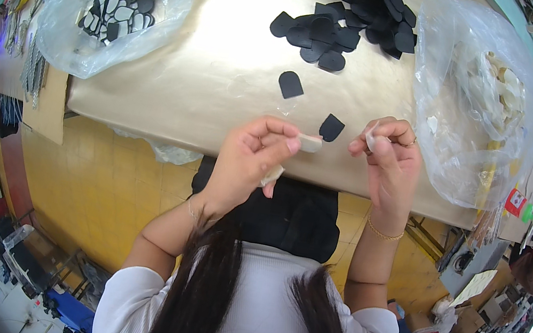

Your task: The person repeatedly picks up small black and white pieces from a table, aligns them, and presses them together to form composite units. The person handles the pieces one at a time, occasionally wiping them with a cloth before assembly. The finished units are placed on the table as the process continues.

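Left hand [249, 164] pinching a pale, flat strip [309, 143] above the table [210, 79] edge. Right hand [387, 158] gripping a thin whitish scrap [371, 139]. Between them, a black rounded pad [331, 127] on glossy tan surface; crinkled clear bags [476, 96] nearby.

A pile of pads [348, 18] lies on the table [226, 68] between two bags [118, 0].
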`<state>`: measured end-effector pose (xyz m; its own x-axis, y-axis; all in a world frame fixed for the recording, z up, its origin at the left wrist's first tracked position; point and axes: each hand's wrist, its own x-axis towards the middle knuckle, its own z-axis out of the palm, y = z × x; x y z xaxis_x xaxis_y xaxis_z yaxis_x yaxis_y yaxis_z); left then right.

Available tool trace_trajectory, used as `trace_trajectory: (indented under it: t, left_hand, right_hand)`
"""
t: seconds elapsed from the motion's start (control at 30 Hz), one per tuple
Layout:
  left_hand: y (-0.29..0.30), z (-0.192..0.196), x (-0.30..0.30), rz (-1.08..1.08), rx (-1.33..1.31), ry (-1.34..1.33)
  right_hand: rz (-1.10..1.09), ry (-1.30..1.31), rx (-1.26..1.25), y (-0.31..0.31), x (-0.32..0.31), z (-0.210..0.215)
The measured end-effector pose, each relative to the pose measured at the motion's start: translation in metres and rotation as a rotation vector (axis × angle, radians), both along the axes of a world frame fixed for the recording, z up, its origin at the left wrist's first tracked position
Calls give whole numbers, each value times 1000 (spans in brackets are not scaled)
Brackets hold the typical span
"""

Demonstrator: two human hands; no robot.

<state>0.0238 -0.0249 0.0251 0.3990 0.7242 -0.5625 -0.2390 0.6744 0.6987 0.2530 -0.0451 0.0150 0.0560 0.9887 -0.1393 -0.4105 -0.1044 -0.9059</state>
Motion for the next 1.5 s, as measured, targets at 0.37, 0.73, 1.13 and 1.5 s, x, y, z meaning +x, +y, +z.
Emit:
trace_trajectory:
  t: [0.37, 0.73, 1.13, 1.5]
  left_hand:
    - [-12, -7, 7, -516, 1090, 676]
    - [-15, -6, 11, -534, 1169, 737]
    - [-18, -7, 11, -566, 1245, 780]
    - [-16, -5, 14, -619, 1227, 809]
  right_hand:
    - [65, -319, -219, 4, 4, -10]
    - [33, -478, -335, 3, -4, 0]
    - [106, -1176, 135, 16, -8, -7]
    - [243, -1289, 183, 26, -7, -2]
